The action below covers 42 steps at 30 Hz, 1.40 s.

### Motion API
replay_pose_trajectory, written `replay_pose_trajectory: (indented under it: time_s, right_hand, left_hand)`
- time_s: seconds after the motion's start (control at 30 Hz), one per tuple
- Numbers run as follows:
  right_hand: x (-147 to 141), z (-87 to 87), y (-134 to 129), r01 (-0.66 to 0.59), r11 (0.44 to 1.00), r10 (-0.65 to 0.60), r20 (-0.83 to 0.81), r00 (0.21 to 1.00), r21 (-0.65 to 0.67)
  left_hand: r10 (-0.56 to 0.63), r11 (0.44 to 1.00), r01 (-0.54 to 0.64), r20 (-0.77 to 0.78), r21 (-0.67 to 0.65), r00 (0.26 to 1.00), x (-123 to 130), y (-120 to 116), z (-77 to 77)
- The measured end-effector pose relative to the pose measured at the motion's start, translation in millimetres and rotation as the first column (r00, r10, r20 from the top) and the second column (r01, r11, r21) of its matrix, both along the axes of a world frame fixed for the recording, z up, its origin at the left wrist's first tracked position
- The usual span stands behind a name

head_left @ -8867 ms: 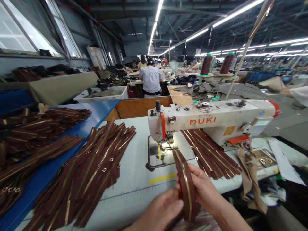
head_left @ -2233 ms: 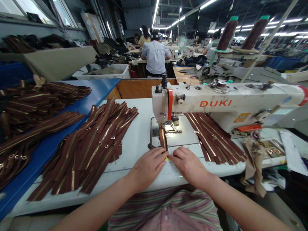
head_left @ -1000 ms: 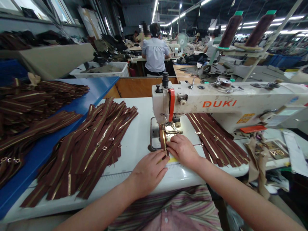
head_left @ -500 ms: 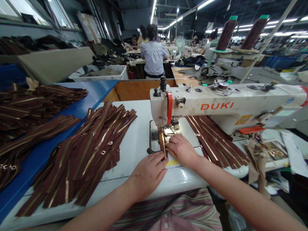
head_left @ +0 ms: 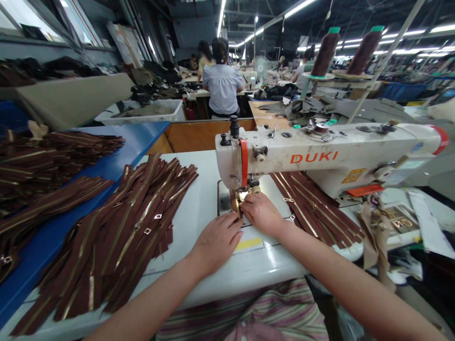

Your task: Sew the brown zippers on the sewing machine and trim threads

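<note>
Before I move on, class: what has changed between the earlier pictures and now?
The left hand and right hand, both at the zipper strip, have moved forward, closer to the sewing machine's needle area; less strip shows. The left pile and right pile stayed put.

The one view looks from the wearer's head, above and behind the left hand (head_left: 215,241) and the right hand (head_left: 263,215), facing forward and tilted down. The striped clothing (head_left: 280,310) lies nearest, below the hands. Both forearms run in from the bottom edge. The worktop (head_left: 202,208) and sewing machine (head_left: 313,151) are close. The view is wide, reaching well beyond the hands to a seated person (head_left: 223,90) and ceiling lights (head_left: 302,7).
</note>
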State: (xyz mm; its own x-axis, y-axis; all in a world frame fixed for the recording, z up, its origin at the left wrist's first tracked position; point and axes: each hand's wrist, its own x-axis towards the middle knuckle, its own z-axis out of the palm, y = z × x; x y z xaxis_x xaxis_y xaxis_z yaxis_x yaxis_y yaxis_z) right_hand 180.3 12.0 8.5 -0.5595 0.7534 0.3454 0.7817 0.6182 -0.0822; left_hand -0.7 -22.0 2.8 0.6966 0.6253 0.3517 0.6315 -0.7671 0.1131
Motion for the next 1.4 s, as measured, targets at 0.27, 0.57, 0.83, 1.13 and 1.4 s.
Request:
replay_pose_trajectory:
  time_s: [0.27, 0.57, 0.83, 1.13, 1.4]
  right_hand:
    - [2.3, -3.5, -5.6, -0.014, 1.0, 0.013, -0.027, 1.0, -0.028]
    - [6.6, -3.2, -24.3, -0.067, 0.998, 0.067, -0.003, 0.998, 0.001]
    - [6.0, -3.5, -20.0, -0.065, 0.998, 0.065, 0.023, 0.998, 0.014]
    - [0.9, -4.1, -3.8, 0.005, 1.0, -0.005, 0.02, 1.0, -0.015]
    - [-1.3, -10.4, -3.9, 0.062, 0.998, -0.061, -0.04, 0.997, 0.012]
  left_hand:
    - [0.036, 0.999, -0.036, -0.017, 0.014, 0.999, 4.1, 12.1, 2.1]
    - [0.058, 0.998, -0.058, -0.025, 0.002, 0.998, -6.9, 0.9, -7.4]
    - [0.062, 0.997, -0.062, -0.001, 0.041, 0.998, -5.4, 7.6, -8.7]
    - [0.091, 0.996, -0.091, -0.011, 0.011, 0.996, -0.5, 29.9, -5.7]
    - [0.092, 0.996, -0.091, -0.027, 0.022, 0.995, 0.6, 46.0, -3.9]
